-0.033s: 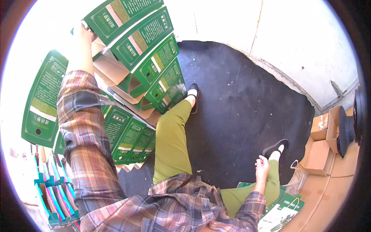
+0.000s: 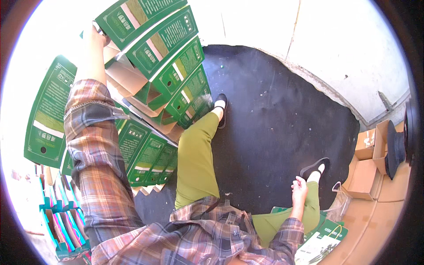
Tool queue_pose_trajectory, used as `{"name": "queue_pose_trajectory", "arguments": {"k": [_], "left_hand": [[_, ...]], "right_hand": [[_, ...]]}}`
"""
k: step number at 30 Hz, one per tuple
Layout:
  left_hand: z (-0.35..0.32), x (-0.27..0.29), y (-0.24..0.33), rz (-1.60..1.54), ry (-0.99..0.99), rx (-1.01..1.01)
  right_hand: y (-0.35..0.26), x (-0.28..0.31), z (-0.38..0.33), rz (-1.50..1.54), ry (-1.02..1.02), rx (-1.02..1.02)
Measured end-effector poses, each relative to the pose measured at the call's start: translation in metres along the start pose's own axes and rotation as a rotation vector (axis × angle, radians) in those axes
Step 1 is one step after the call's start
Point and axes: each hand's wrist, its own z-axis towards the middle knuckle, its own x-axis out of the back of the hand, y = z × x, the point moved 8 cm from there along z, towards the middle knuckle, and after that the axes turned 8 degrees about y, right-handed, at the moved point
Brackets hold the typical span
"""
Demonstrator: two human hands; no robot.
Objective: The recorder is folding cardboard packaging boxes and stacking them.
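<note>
At the upper left, my left hand (image 2: 98, 36) reaches out to the inner edge of the topmost green printed carton (image 2: 134, 22). Its fingers are closed at that edge and partly hidden behind it. Below lie more green cartons (image 2: 176, 73) in a tall stack, their brown inner flaps (image 2: 126, 77) showing. Another green carton (image 2: 51, 110) stands to the left of my sleeved forearm. My right hand (image 2: 300, 190) rests by my right knee, its fingers curled in, with nothing visible in them.
Lower left are teal and pink open boxes (image 2: 66, 221). Brown cardboard boxes (image 2: 362, 176) line the right side, with a black round object (image 2: 394, 150) against them. Green printed bags (image 2: 327, 238) lie beside my right leg. Black sheeting (image 2: 274, 119) covers the floor before a white wall (image 2: 344, 53).
The view has shifted very slightly. Both hands and the cartons hold the same places relative to each other.
</note>
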Motion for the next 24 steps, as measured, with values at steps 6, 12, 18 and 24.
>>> {"name": "queue_pose_trajectory", "arguments": {"k": [6,12,18,24], "left_hand": [[-0.039,0.004,0.060,0.573,0.121,-0.791],[-0.313,0.023,-0.014,0.204,-0.456,-1.198],[-0.355,0.154,-0.206,0.714,-0.780,-0.967],[-0.256,0.396,-0.369,1.082,-0.289,-0.054]], "right_hand": [[-0.002,-0.008,-0.001,-0.101,-0.058,0.041],[-0.001,-0.001,-0.004,-0.085,-0.060,-0.006],[0.004,-0.002,-0.007,-0.112,-0.105,-0.005],[-0.002,-0.011,-0.009,-0.153,-0.117,-0.037]]}}
